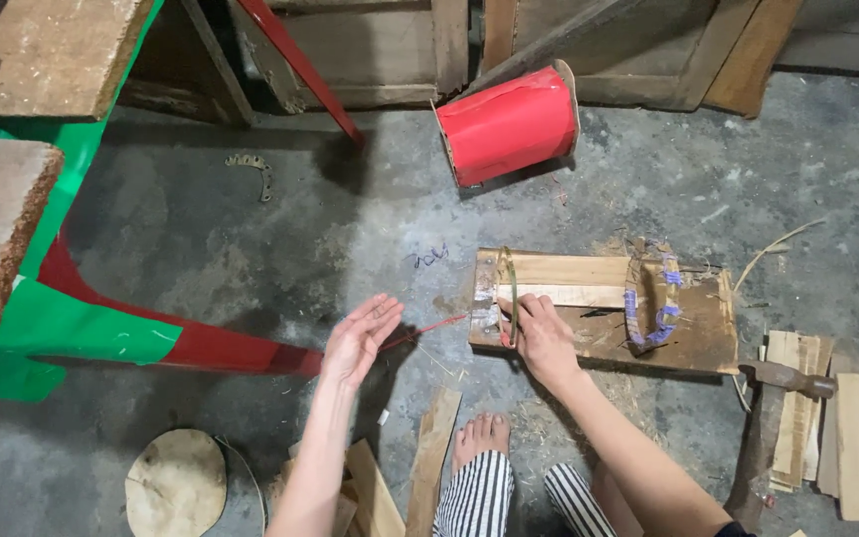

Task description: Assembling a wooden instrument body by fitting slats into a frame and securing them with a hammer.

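Our right hand [541, 333] pinches the thin red strip [428, 329] at the wooden board's [599, 333] left edge; strip runs leftward to our open left hand [358, 340].

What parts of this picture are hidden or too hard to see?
Head view:
- What the right hand pinches on the wooden block: hidden by its fingers.
- The hammer: its handle's end is cut off by the bottom edge.
- The small purple scrap on the floor: too small.

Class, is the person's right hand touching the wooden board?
Touching. The head view shows the right hand resting on the wooden board, fingers pressed at its left end.
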